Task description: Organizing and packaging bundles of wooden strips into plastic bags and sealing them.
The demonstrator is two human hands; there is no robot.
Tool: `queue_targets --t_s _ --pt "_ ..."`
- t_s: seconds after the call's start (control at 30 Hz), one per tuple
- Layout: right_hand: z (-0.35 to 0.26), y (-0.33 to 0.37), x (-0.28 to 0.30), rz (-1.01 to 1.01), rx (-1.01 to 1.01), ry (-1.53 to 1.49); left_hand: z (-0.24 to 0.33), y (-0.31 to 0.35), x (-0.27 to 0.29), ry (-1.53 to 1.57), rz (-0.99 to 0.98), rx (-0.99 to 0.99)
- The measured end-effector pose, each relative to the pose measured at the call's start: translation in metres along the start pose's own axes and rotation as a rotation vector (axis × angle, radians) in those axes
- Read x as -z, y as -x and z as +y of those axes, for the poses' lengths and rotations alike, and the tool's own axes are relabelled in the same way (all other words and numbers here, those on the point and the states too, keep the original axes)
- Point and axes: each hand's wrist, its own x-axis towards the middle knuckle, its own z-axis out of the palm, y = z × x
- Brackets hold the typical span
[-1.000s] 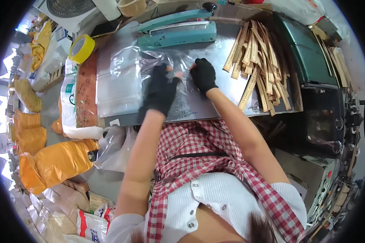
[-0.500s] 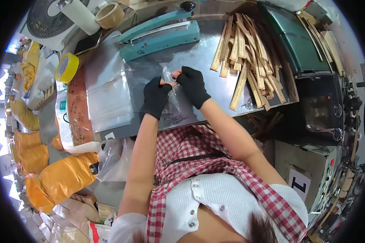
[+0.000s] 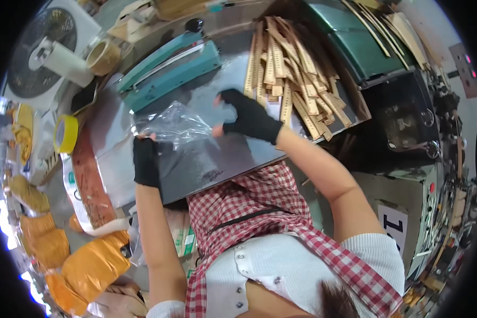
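Observation:
Crumpled clear plastic film (image 3: pixel 180 124), perhaps a thin bag, spreads between my hands over the dark metal tabletop. My left hand (image 3: pixel 146 161), in a black fingerless glove, pinches its left end. Gloved the same way, my right hand (image 3: pixel 249 117) has its thumb and fingers apart. That thumb's tip is beside the film's right edge; whether it touches cannot be made out. Just beyond the film lies a long teal bar heat sealer (image 3: pixel 172 76) with a raised arm. Right of my right hand is a heap of thin wooden strips with rows of marks (image 3: pixel 297 79).
Flat clear plastic sheets (image 3: pixel 111 169) lie at the table's left side, near a yellow tape roll (image 3: pixel 66 134). A fan (image 3: pixel 41 50), a white roll (image 3: pixel 68 63) and a brown tape roll (image 3: pixel 103 56) stand far left. A green metal box (image 3: pixel 344 37) borders the wooden strips.
My hands have moved apart, the left one leftward, and the bunched film is now spread wide between them. My right hand's fingers have opened. The whole view has shifted and turned somewhat.

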Motion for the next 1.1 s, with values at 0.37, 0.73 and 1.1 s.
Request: queue_targets --t_s 0.37,0.73,1.1 --pt "0.101 0.006 0.185 0.196 -0.979 -0.329 0.091 -0.081 -0.285 -0.699 -0.376 0.125" --pt "-0.030 0.133 0.052 0.227 -0.739 -0.784 0.103 0.071 -0.191 0.363 -0.881 0.125" --pt "-0.055 0.098 0.023 0.040 -0.768 -0.844 0.072 0.089 -0.183 0.795 -0.641 0.580"
